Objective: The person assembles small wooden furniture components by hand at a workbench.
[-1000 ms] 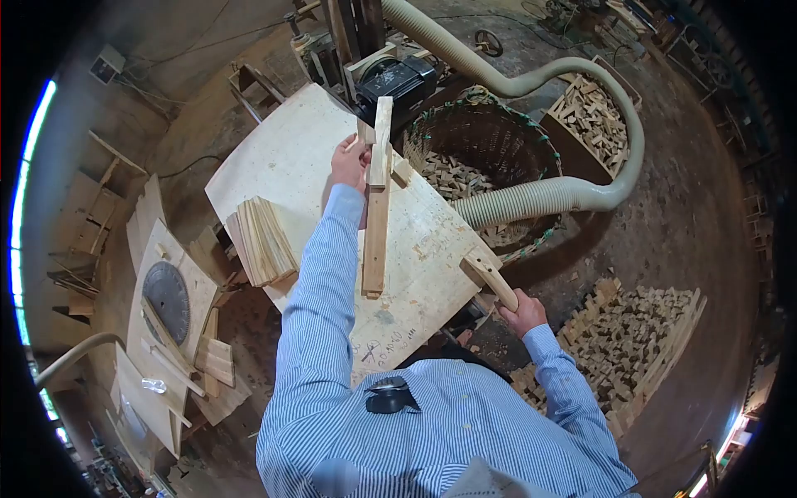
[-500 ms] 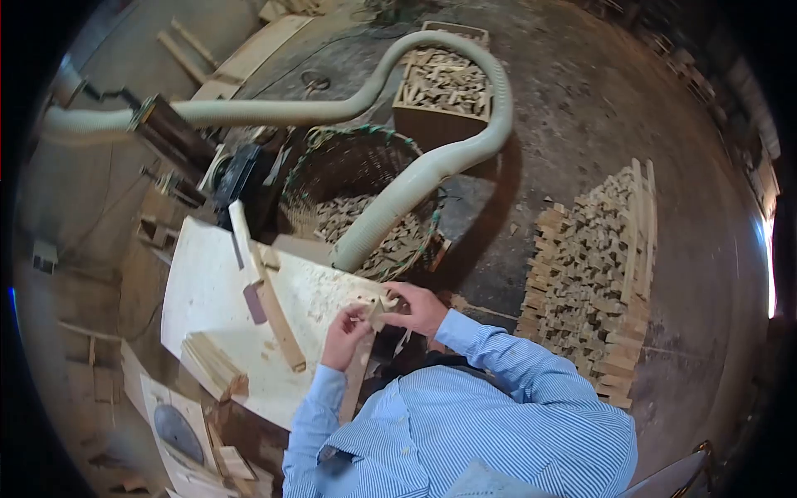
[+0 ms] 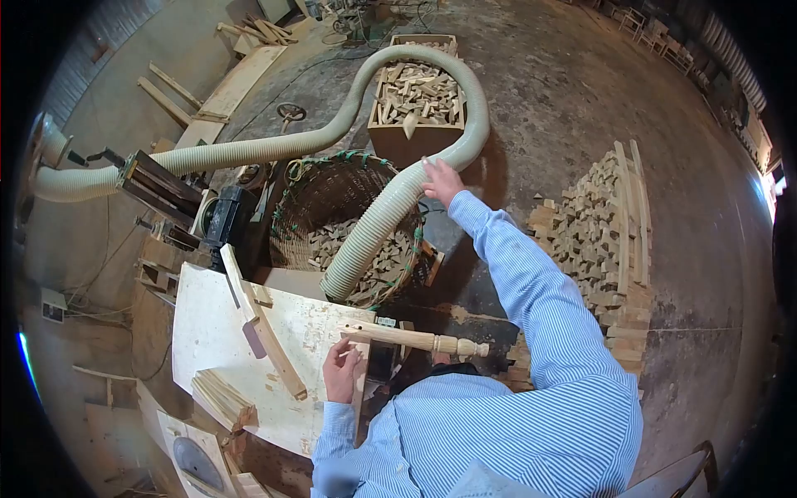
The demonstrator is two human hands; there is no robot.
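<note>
My right hand [image 3: 444, 183] is stretched far forward over the thick ribbed hose [image 3: 382, 212], fingers apart and holding nothing. Beyond its fingertips a small wood offcut [image 3: 409, 124] overlaps the front of the offcut box [image 3: 403, 143]. My left hand [image 3: 340, 370] hangs over the near right edge of the white work board [image 3: 307, 319], fingers loosely bent and apart with nothing in them. Close to those fingers is the square, drilled end of a turned wooden leg [image 3: 419, 339], which juts past the board's edge to the right.
A wicker basket [image 3: 290, 195] of offcuts stands behind the board, with the hose end in it. On the board lie a wooden fence strip [image 3: 281, 353] and thin slats [image 3: 217, 394]. Stacked wood pieces [image 3: 594, 224] lie on the right; a motor [image 3: 231, 214] stands left.
Both hands were together on a small wood piece at the board's edge. My right hand has let go and swung forward, away from the left. The turned leg now shows fully.
</note>
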